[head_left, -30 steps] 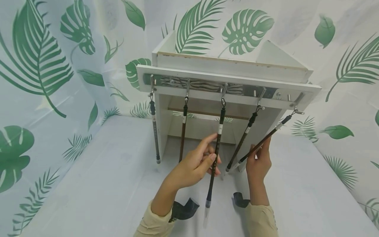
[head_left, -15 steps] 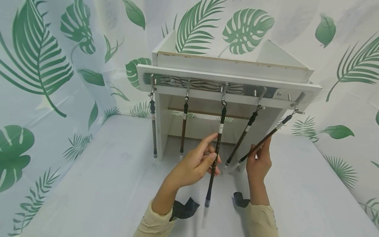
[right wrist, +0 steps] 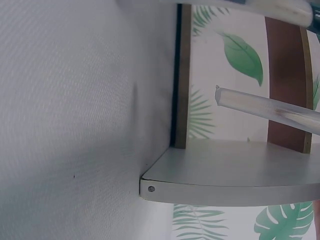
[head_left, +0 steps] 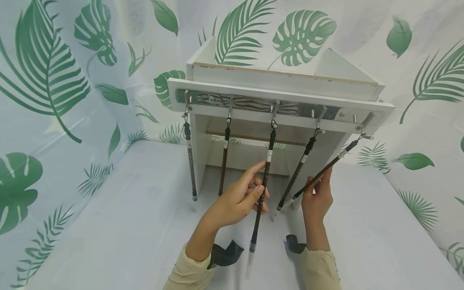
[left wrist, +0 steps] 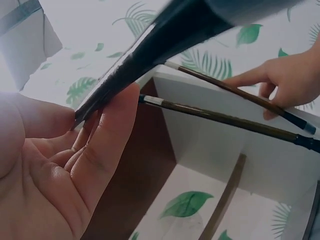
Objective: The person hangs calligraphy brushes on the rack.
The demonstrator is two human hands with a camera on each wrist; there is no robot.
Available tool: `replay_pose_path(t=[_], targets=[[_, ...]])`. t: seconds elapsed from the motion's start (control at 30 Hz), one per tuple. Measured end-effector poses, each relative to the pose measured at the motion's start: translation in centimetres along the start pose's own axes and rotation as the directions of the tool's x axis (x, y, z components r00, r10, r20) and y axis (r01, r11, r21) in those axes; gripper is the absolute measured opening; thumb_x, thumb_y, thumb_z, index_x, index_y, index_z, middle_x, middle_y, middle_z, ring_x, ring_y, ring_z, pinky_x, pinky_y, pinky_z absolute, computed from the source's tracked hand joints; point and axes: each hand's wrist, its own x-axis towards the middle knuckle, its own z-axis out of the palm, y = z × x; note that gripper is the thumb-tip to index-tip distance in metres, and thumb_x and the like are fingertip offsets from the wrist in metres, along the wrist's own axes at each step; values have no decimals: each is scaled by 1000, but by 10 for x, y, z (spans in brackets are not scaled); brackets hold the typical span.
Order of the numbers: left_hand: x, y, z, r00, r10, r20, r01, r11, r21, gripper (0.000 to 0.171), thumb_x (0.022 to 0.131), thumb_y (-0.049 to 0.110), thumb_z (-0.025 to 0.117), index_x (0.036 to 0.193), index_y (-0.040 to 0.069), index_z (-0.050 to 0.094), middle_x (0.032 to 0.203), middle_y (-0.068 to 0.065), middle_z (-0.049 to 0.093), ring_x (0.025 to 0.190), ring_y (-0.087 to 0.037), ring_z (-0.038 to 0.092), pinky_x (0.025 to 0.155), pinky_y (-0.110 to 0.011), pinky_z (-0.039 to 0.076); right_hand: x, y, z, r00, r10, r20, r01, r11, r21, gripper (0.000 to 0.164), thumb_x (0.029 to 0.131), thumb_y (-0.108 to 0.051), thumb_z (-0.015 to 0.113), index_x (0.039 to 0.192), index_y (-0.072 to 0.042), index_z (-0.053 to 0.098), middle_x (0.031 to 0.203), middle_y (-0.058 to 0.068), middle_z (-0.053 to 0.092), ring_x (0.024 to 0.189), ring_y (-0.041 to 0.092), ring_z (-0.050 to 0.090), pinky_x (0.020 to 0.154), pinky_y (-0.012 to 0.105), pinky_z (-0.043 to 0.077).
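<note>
Several calligraphy brushes hang by loops from metal hooks on a white wooden rack point(head_left: 282, 76). My left hand point(head_left: 233, 203) pinches the middle brush point(head_left: 256, 229) at mid-handle between thumb and fingers; in the left wrist view this brush point(left wrist: 180, 35) looms dark and close. At the rightmost brush point(head_left: 335, 161), slanted down to the left, my right hand point(head_left: 317, 201) holds the handle with its fingertips. That hand point(left wrist: 290, 80) also shows in the left wrist view. The right wrist view has no hand, only a clear brush cap point(right wrist: 270, 107) before the rack's side panel point(right wrist: 240, 170).
To the left hang the leftmost brush point(head_left: 191, 161) and a second brush point(head_left: 225, 153). Between my hands, a fourth brush point(head_left: 298, 175) slants close to the rightmost one. A leaf-patterned sheet point(head_left: 119, 112) covers the walls behind; the surface below point(head_left: 119, 225) is white.
The left-hand brushes sway slightly, the leftmost swinging up and back down. My left hand has shifted a little left with the middle brush. My right hand stays put.
</note>
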Motion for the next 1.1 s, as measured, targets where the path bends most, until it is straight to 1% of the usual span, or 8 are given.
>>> replay_pose_path(t=[0.13, 0.3, 0.6, 0.73, 0.83, 0.97, 1.1], targets=[[1, -2, 0, 1000, -11, 4, 11, 1000, -3, 52, 98, 7, 35, 145, 7, 13, 97, -23, 52, 73, -24, 65, 66, -22, 54, 0, 0, 0, 1000, -4, 1, 4, 1000, 7, 63, 91, -3, 48, 145, -24, 23, 123, 21, 54, 106, 41, 56, 84, 48, 47], [3, -6, 0, 1000, -29, 4, 29, 1000, -7, 52, 98, 8, 35, 145, 9, 13, 97, -21, 52, 72, -22, 65, 65, -23, 54, 0, 1, 0, 1000, -4, -1, 4, 1000, 22, 63, 91, -2, 49, 145, -22, 23, 123, 21, 54, 107, 41, 56, 84, 47, 47], [3, -7, -1, 999, -46, 22, 46, 999, 28, 51, 98, 9, 35, 145, 11, 13, 97, -19, 53, 71, -16, 64, 65, -22, 54, 0, 1, 0, 1000, 7, 4, -7, 1000, 11, 64, 92, -3, 48, 145, -27, 22, 124, 20, 54, 108, 40, 55, 84, 47, 47], [3, -9, -1, 996, -76, 39, 74, 997, 36, 52, 98, 10, 36, 145, 10, 13, 98, -18, 53, 74, -17, 64, 66, -22, 54, 0, 2, 1, 1000, -2, -1, 2, 1000, 8, 64, 92, -3, 48, 145, -28, 22, 124, 19, 54, 109, 40, 55, 85, 47, 47], [3, -11, -1, 993, -102, 61, 98, 993, 67, 52, 98, 12, 37, 145, 7, 14, 99, -17, 53, 77, -17, 64, 68, -21, 53, 0, 2, 1, 1000, -5, -4, 5, 1000, 7, 63, 92, -3, 48, 145, -27, 23, 123, 20, 54, 108, 40, 55, 84, 47, 47], [4, -13, -2, 990, -123, 74, 114, 987, 110, 47, 99, 12, 36, 142, 6, 20, 98, -15, 55, 81, -19, 65, 69, -20, 53, 0, 2, 2, 1000, -6, -8, 6, 1000, 1, 63, 91, -2, 48, 145, -25, 23, 122, 20, 55, 108, 39, 56, 84, 46, 47], [6, -15, -4, 991, -122, 62, 113, 985, 132, 40, 99, 10, 34, 138, 7, 30, 93, -13, 57, 80, -22, 64, 68, -22, 53, 0, 2, 1, 1000, -13, -15, 13, 1000, -4, 64, 91, -1, 48, 145, -25, 23, 121, 20, 55, 107, 39, 56, 83, 46, 48]])
